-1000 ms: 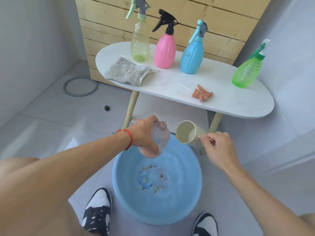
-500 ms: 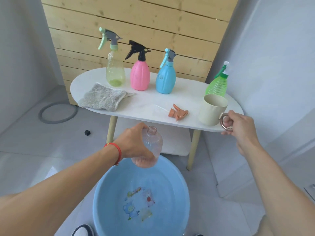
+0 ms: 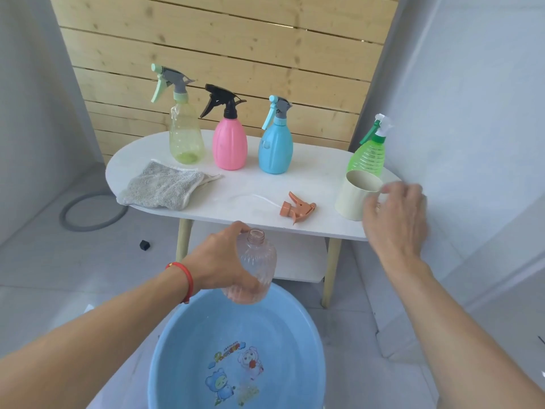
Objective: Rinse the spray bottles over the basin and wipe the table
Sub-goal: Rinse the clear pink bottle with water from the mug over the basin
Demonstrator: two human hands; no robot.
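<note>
— Right, count for me. What's on the surface [image 3: 309,169]?

— I log four capped spray bottles standing: yellow-green bottle [image 3: 185,140], pink bottle [image 3: 229,146], blue bottle [image 3: 275,150], green ribbed bottle [image 3: 367,156] at the right end. One loose orange trigger head [image 3: 296,209] lying on its side, one grey cloth [image 3: 160,188] at the left end, one cream cup [image 3: 355,197].

— And the fifth bottle?

— Clear uncapped bottle [image 3: 255,270] in my left hand [image 3: 219,262], fingers wrapped round its body, neck up, above the far rim of the one blue basin [image 3: 312,343] on the floor.

— Right hand?

— My right hand [image 3: 395,219] is blurred, fingers spread loose, holding nothing, just in front of the cup's right side. I cannot tell whether it touches.

— Anything hidden?

— Cup's right part is behind the hand; green bottle's base behind the cup; basin cut off at the bottom edge. Water level in the basin is hard to make out.
</note>
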